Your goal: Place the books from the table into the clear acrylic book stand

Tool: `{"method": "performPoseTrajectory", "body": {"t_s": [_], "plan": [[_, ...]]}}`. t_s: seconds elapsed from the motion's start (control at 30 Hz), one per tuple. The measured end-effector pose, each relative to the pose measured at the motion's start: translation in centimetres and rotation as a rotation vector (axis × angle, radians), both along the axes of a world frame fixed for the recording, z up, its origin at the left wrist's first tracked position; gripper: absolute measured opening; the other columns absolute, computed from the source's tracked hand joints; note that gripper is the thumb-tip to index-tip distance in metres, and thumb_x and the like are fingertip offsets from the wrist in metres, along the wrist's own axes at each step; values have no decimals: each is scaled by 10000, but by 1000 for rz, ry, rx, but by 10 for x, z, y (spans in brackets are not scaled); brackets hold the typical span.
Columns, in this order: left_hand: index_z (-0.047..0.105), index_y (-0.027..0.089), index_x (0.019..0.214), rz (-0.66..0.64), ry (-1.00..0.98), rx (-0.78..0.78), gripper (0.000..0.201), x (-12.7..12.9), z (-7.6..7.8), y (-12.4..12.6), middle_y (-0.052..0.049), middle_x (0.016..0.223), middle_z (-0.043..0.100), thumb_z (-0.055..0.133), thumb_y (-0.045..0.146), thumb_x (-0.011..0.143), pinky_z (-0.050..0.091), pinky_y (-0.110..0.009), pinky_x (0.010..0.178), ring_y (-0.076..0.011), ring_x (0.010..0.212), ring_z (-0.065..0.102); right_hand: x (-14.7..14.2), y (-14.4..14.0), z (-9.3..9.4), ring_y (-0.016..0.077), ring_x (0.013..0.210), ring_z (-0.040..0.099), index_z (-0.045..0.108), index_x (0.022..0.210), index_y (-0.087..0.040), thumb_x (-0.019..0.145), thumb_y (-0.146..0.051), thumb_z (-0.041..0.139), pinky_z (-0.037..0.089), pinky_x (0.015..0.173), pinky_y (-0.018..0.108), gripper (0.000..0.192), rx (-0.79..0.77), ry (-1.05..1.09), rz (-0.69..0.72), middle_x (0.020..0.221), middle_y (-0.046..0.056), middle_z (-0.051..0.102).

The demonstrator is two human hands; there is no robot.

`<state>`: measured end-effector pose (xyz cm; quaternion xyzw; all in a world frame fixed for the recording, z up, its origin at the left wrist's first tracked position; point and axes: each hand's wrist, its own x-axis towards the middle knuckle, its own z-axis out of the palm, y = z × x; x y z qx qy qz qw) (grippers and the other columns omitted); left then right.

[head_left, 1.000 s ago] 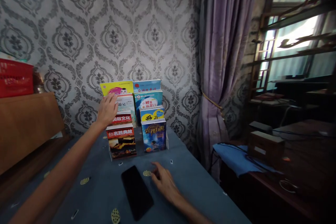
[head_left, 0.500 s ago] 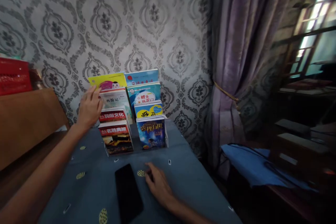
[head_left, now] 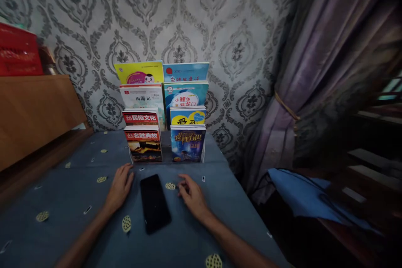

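Home, looks like a living room or bedroom. Evidence: grey damask wallpaper on the far wall, purple curtain tied back with a cord on the right, table under a blue patterned tablecloth near the camera, tiered rack of children's books at its far end, wooden cabinet on the left with a red box on top

Single head-worn view, looking forward and down across blue-clothed table. Near edge: both forearms enter from below. Mid-distance: tiered book rack. Far: patterned wall. Right: curtain, close by. No second view
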<state>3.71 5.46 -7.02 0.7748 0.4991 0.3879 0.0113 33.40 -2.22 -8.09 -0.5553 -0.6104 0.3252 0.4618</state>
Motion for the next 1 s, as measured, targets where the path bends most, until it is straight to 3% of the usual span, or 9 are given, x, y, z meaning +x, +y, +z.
{"method": "performPoseTrajectory", "body": {"t_s": [0.3, 0.6, 0.73, 0.87, 1.0], "plan": [[627, 211, 1110, -178, -261, -130, 326, 8, -11, 4, -105, 1113, 693, 412, 399, 953, 513, -501, 1001, -285, 1095, 641, 0, 13, -4, 200, 671, 681, 606, 1190, -189, 825, -414, 550, 463, 448, 252, 433, 69, 92, -247, 792, 27, 672], [608, 218, 1210, -402, -255, -59, 308, 27, -3, -28, -101, 1200, 671, 400, 314, 1004, 477, -485, 1068, -260, 1186, 600, -1, 23, -13, 256, 759, 718, 623, 1132, -169, 803, -497, 547, 561, 549, 336, 471, 176, 116, -482, 836, 69, 690], [578, 210, 1298, -413, -279, 10, 358, 47, 20, -33, -116, 1328, 641, 386, 281, 1005, 428, -498, 1134, -259, 1290, 563, 13, 28, 1, 309, 1008, 691, 644, 1125, -157, 797, -531, 571, 573, 850, 466, 503, 283, 83, -574, 1067, 154, 718], [496, 187, 1429, -534, -344, 52, 457, 95, 61, -14, -126, 1482, 553, 412, 301, 994, 346, -454, 1216, -242, 1415, 474, 38, 57, 39, 338, 1245, 585, 601, 1240, -140, 836, -580, 518, 437, 1072, 526, 603, 400, 103, -659, 1311, 204, 645], [406, 114, 1496, -468, -520, -142, 635, 150, 95, 22, -180, 1572, 441, 548, 286, 902, 260, -461, 1255, -293, 1486, 379, 55, 94, 79, 295, 1309, 547, 586, 1297, -157, 875, -573, 469, 404, 1111, 460, 604, 472, 163, -656, 1394, 176, 614]]}}
